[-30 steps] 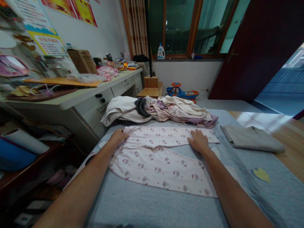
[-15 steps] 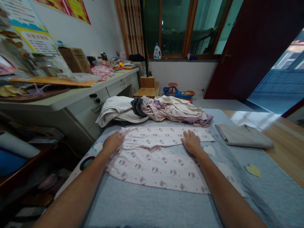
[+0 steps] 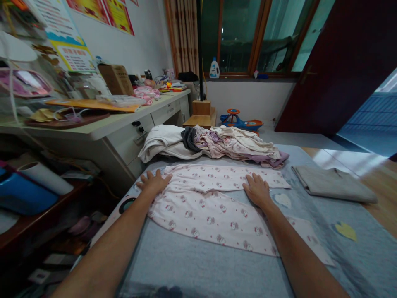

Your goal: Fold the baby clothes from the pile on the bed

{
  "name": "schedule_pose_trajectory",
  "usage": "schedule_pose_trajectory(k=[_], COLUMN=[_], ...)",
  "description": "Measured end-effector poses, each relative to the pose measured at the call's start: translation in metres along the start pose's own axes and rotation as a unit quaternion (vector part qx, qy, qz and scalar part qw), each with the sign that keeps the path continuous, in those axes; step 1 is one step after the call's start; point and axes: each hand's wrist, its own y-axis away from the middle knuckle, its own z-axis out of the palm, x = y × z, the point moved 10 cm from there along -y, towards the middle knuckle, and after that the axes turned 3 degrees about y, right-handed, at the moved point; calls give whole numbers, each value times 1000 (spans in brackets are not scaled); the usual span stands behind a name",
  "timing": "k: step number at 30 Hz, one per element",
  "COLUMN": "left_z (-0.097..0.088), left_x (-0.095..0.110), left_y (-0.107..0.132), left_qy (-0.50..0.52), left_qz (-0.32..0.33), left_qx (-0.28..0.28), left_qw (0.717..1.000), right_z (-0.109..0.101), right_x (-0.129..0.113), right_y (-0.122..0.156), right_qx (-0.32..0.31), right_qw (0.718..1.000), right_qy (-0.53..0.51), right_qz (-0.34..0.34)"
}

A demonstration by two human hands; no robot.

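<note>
A pair of pink patterned trousers point(image 3: 211, 207) lies spread flat on the grey bed cover point(image 3: 201, 265), its two legs reaching to the right. My left hand point(image 3: 153, 183) rests flat and open on the waist end at the left, fingers spread. My right hand point(image 3: 257, 189) lies flat and open on the upper leg, near the gap between the two legs. Neither hand grips the cloth.
A heap of unfolded clothes point(image 3: 214, 145) lies beyond the trousers. A folded grey garment point(image 3: 333, 185) sits at the right of the bed. A cluttered white desk point(image 3: 102, 128) stands along the left. A toy ride-on car point(image 3: 240, 121) is on the floor by the window.
Both hands stay pressed on the trousers and have slid slightly toward me; the left hand's fingers are now spread. The camera has shifted a little.
</note>
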Motion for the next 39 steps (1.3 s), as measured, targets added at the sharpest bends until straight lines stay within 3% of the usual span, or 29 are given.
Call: schedule_pose_trajectory(k=[5, 10, 18, 23, 28, 35, 39], left_z=[-2, -6, -12, -24, -16, -37, -49], left_x=[-5, 1, 57, 49, 40, 35, 23], left_y=[-13, -10, 23, 39, 39, 27, 16], left_qy=[14, 7, -34, -53, -39, -44, -42], left_qz=[-23, -2, 214, 160, 154, 157, 128], left_qx=[-31, -34, 12, -3, -29, 20, 35], left_qw=[999, 999, 976, 986, 987, 986, 990], right_z=[-4, -4, -7, -9, -9, -18, -21], right_x=[-2, -2, -2, -4, -6, -13, -17], right_y=[4, 5, 5, 7, 7, 9, 8], right_qx=[22, 23, 16, 11, 3, 0, -5], right_qw=[1000, 1000, 1000, 1000, 999, 999, 998], right_qy=[12, 19, -6, -27, -40, -37, -41], right_qz=[-1, 3, 2, -10, -16, -31, -45])
